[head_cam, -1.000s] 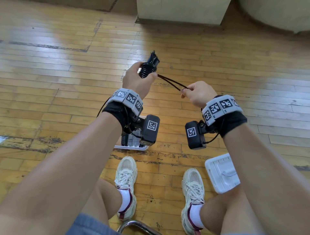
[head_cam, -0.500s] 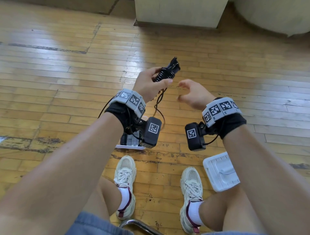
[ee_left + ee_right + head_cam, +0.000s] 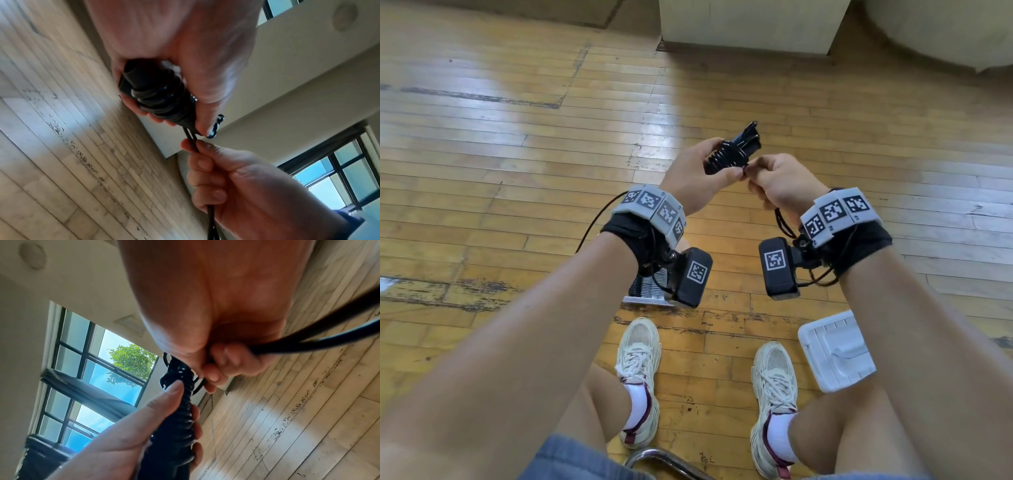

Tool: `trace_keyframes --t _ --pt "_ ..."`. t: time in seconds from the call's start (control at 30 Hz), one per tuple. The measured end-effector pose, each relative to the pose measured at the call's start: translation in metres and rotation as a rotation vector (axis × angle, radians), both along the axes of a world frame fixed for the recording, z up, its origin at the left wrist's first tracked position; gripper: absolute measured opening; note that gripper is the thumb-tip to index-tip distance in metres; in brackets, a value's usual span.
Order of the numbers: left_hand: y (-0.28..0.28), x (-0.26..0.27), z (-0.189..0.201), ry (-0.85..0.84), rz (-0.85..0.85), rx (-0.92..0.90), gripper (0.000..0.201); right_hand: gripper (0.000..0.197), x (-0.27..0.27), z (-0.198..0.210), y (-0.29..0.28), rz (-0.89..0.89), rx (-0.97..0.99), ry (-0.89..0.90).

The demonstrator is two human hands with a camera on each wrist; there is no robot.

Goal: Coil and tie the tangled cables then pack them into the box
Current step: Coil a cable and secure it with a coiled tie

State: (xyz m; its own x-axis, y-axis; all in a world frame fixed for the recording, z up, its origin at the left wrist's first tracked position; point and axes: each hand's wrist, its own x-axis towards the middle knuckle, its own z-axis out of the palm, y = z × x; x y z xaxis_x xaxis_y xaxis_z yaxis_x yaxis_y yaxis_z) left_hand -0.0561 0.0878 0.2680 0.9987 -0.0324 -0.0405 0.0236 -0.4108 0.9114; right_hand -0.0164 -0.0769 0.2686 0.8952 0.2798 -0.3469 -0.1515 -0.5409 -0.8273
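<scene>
A left hand (image 3: 697,174) grips a wound black cable (image 3: 729,154) while the right hand (image 3: 782,181) pinches its loose end above a wooden floor (image 3: 517,171).

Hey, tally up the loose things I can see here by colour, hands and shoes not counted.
Black: 1, the wound black cable bundle held by the left hand and right hand.
White: 1, the white plastic box on the floor.
Total: 2.
</scene>
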Motion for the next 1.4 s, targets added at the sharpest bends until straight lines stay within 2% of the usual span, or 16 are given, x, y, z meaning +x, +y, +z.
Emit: trace_keyframes --t 0.1,0.27,0.47,0.53,0.63,0.7,0.77,0.83,0.9,0.93,1.07,1.13,1.2,1.27,1.33,1.4 --pt "-0.005 0.000 0.004 0.110 -0.072 -0.070 0.036 0.027 0.000 -0.002 0.000 -0.031 -0.035 -0.025" --pt "-0.009 -0.001 0.002 0.047 -0.016 -0.035 0.042 0.028 -0.002 0.000 0.004 -0.005 -0.100 -0.072" --pt "-0.003 0.004 -0.011 -0.041 0.107 0.248 0.050 0.027 -0.007 0.005 0.009 -0.033 -0.103 0.050" --pt "-0.003 0.006 -0.013 -0.081 0.128 0.357 0.051 0.025 -0.007 0.007 0.011 -0.079 -0.038 0.118" --pt "-0.008 0.006 -0.019 -0.227 0.147 0.538 0.037 0.016 -0.010 0.010 0.013 -0.139 0.208 0.251" --pt "-0.012 0.004 -0.024 -0.323 0.160 0.627 0.036 0.026 -0.011 0.011 0.013 -0.181 0.341 0.326" --pt "-0.017 0.001 -0.029 -0.432 0.148 0.692 0.036 0.039 -0.010 0.009 0.012 -0.215 0.372 0.352" --pt "-0.020 0.000 -0.031 -0.512 0.117 0.708 0.038 0.041 -0.008 0.007 0.010 -0.252 0.363 0.336" --pt "-0.017 0.002 -0.029 -0.453 0.076 0.626 0.041 0.040 -0.006 0.007 0.007 -0.243 0.351 0.312" --pt "-0.014 0.004 -0.027 -0.368 0.056 0.532 0.041 0.040 -0.005 0.007 0.005 -0.221 0.348 0.298" --pt "-0.003 0.006 -0.011 0.125 -0.061 -0.026 0.047 0.044 -0.001 0.014 0.001 -0.110 0.348 0.251" --pt "-0.002 0.005 -0.004 0.266 -0.086 -0.234 0.036 0.046 -0.003 0.015 0.001 -0.055 0.339 0.248" --pt "-0.001 0.003 -0.001 0.348 -0.080 -0.325 0.033 0.050 -0.004 0.014 0.002 -0.015 0.315 0.234" --pt "-0.001 0.003 -0.001 0.397 -0.077 -0.352 0.041 0.053 -0.003 0.013 0.003 0.005 0.270 0.204" --pt "0.000 0.004 -0.001 0.428 -0.091 -0.391 0.049 0.053 -0.002 0.012 0.003 0.019 0.243 0.186" --pt "0.002 0.002 0.001 0.427 -0.113 -0.424 0.046 0.051 -0.001 0.012 0.001 0.020 0.262 0.197"
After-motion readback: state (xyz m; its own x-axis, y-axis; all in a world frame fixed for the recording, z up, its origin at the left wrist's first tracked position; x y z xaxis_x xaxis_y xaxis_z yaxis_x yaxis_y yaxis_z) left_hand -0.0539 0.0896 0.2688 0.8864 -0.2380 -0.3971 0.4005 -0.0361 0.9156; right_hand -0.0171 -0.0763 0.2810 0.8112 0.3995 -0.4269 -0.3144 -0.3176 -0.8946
